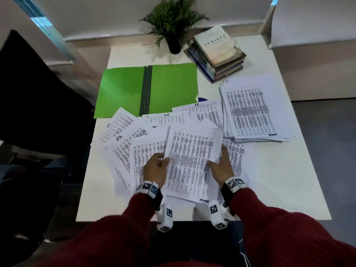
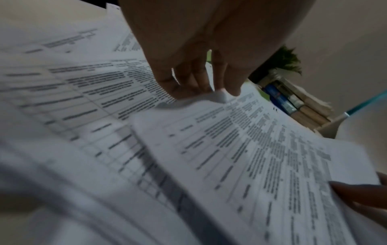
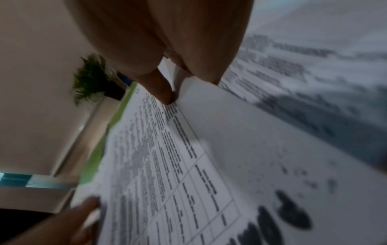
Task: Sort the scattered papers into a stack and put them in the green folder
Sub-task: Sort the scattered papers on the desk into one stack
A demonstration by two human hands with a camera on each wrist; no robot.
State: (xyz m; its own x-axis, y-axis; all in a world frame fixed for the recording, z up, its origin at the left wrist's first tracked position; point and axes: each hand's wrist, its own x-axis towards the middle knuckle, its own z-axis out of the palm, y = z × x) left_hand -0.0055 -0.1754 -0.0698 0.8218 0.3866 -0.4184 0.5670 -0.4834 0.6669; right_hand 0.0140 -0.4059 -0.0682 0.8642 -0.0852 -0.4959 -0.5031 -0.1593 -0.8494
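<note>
A printed sheet is lifted a little above the scattered papers at the table's near middle. My left hand pinches its left edge, and my right hand grips its right edge with the thumb on top. In the left wrist view my left hand pinches the sheet; in the right wrist view my right hand clamps the sheet. The green folder lies open and flat beyond the papers. A gathered stack of papers sits to the right.
A pile of books and a potted fern stand at the back of the white table. A dark chair is to the left. The floor drops off on the right.
</note>
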